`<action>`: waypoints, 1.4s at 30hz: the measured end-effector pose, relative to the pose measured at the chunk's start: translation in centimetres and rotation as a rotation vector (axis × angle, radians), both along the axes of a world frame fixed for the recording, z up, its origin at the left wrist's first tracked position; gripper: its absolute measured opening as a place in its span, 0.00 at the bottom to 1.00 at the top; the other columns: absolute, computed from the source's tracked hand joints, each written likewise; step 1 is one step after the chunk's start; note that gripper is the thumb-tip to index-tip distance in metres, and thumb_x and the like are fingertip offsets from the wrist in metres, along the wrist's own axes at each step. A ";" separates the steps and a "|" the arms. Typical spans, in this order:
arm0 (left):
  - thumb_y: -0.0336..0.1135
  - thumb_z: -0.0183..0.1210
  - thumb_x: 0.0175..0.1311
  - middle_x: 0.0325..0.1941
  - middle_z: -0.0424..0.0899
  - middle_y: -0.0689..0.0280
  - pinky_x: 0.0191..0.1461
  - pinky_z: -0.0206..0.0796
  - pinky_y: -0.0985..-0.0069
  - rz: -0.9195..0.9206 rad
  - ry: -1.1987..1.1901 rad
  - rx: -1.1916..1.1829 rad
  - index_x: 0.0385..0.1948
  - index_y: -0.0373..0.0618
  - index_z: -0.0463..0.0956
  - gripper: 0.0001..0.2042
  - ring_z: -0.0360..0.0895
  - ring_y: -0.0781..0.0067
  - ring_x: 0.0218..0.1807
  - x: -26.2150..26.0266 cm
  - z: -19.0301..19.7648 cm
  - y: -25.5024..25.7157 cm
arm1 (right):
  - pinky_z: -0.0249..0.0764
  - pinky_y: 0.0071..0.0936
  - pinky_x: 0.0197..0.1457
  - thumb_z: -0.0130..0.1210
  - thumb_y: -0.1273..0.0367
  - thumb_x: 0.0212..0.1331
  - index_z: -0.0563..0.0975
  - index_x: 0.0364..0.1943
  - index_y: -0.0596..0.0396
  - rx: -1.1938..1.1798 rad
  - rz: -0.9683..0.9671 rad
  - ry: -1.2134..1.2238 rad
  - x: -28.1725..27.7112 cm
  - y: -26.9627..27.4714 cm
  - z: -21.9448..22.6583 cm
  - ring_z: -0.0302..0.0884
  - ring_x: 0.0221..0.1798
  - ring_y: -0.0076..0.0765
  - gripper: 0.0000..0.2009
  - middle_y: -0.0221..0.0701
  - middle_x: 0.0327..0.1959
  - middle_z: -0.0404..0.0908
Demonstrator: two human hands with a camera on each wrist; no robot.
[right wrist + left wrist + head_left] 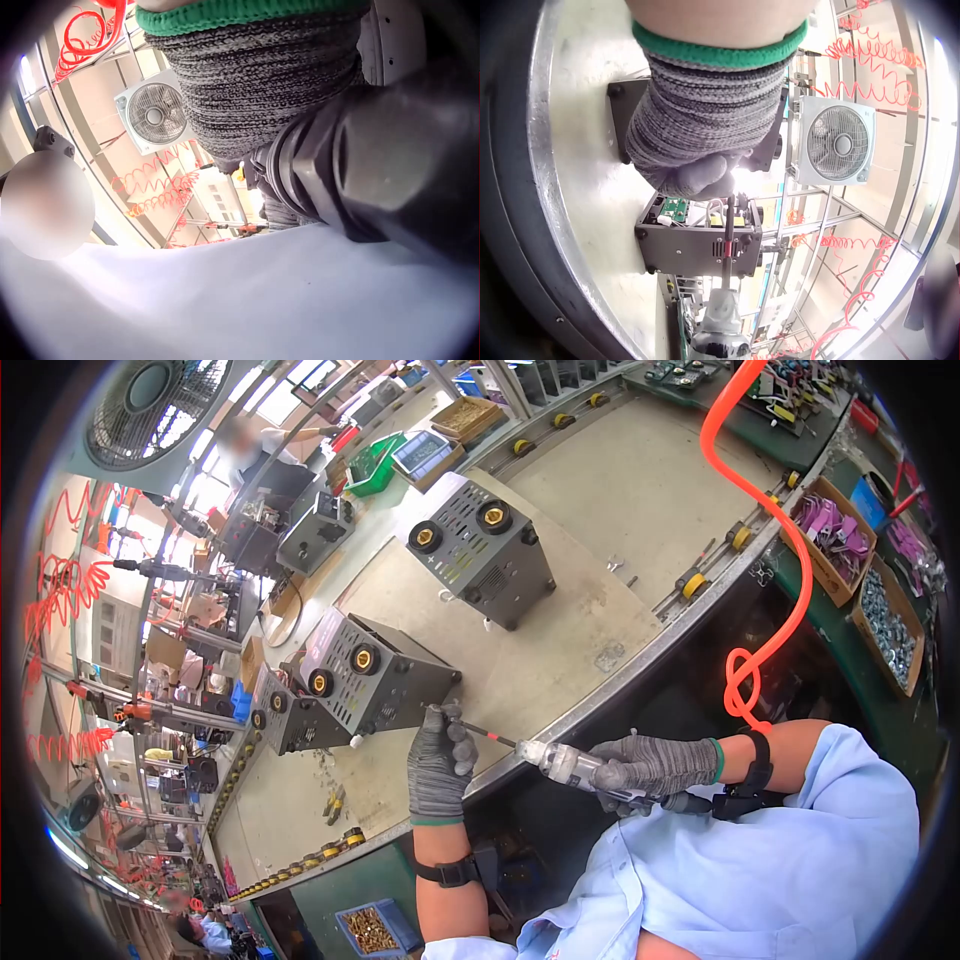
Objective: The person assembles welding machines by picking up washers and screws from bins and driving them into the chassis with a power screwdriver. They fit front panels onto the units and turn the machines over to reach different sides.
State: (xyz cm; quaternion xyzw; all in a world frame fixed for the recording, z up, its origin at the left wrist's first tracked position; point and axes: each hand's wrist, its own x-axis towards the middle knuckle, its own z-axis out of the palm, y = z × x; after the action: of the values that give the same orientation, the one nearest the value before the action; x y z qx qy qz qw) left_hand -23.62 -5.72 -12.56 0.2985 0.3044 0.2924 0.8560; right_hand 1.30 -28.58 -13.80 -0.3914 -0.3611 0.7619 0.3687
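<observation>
In the head view my gloved right hand (pixel 655 762) grips an air screwdriver (pixel 560 762), its front end wrapped in clear material. A long thin bit (pixel 490 736) with a red band runs from it toward my gloved left hand (pixel 440 760). The left fingers are curled at the bit's tip and pinch it; anything small between them is hidden. Just beyond that hand stands a dark metal box (pixel 385 680) with slots and two brass-centred round sockets. In the left wrist view an open-sided box (pixel 694 247) shows a green circuit board behind the bit.
A similar box (pixel 480 550) stands farther back on the workbench (pixel 600 610), and another (pixel 285 710) at the left. An orange air hose (pixel 805 570) hangs at the right. Bins of purple parts (pixel 835 535) and screws (pixel 890 625) sit at the right; a blue bin (pixel 375 930) lies below.
</observation>
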 end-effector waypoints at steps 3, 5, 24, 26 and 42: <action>0.49 0.59 0.77 0.25 0.79 0.72 0.14 0.60 0.80 0.036 0.040 0.028 0.43 0.44 0.78 0.16 0.72 0.79 0.18 0.0 0.5 -0.8 | 0.81 0.23 0.27 0.57 0.35 0.64 0.71 0.59 0.57 0.009 0.007 0.033 -0.3 0.0 0.1 0.81 0.30 0.24 0.38 0.31 0.33 0.80; 0.50 0.62 0.75 0.24 0.77 0.73 0.14 0.58 0.81 0.055 0.040 0.042 0.42 0.44 0.78 0.16 0.70 0.79 0.18 0.2 0.9 -1.4 | 0.80 0.23 0.27 0.57 0.35 0.65 0.71 0.59 0.57 0.020 0.006 0.036 -0.5 -0.1 0.1 0.81 0.29 0.24 0.38 0.31 0.33 0.80; 0.49 0.58 0.78 0.23 0.74 0.76 0.26 0.61 0.81 0.402 0.727 0.793 0.35 0.42 0.83 0.18 0.71 0.86 0.24 2.0 8.8 -3.0 | 0.83 0.25 0.24 0.52 0.36 0.68 0.74 0.47 0.52 0.042 -0.034 0.161 -1.8 1.8 4.2 0.85 0.28 0.29 0.31 0.34 0.30 0.83; 0.49 0.59 0.77 0.24 0.76 0.72 0.27 0.63 0.77 0.417 0.867 1.070 0.36 0.41 0.83 0.18 0.73 0.81 0.24 1.6 12.1 -1.7 | 0.82 0.24 0.24 0.54 0.35 0.67 0.74 0.45 0.54 0.081 -0.109 0.161 -2.1 2.6 4.0 0.84 0.28 0.28 0.32 0.33 0.30 0.82; 0.52 0.64 0.68 0.26 0.82 0.59 0.39 0.73 0.57 0.419 1.463 1.861 0.24 0.46 0.82 0.19 0.82 0.53 0.31 3.0 12.2 7.6 | 0.84 0.25 0.25 0.53 0.36 0.68 0.74 0.46 0.52 0.030 -0.160 0.065 -3.7 5.2 3.9 0.85 0.29 0.27 0.31 0.32 0.31 0.82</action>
State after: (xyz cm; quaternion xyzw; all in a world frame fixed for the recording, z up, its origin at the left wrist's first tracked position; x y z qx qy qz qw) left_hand -20.60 1.93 -0.38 0.8422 0.4330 0.2949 -0.1275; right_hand -2.36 -23.42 -9.95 -0.3885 -0.3278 0.7367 0.4459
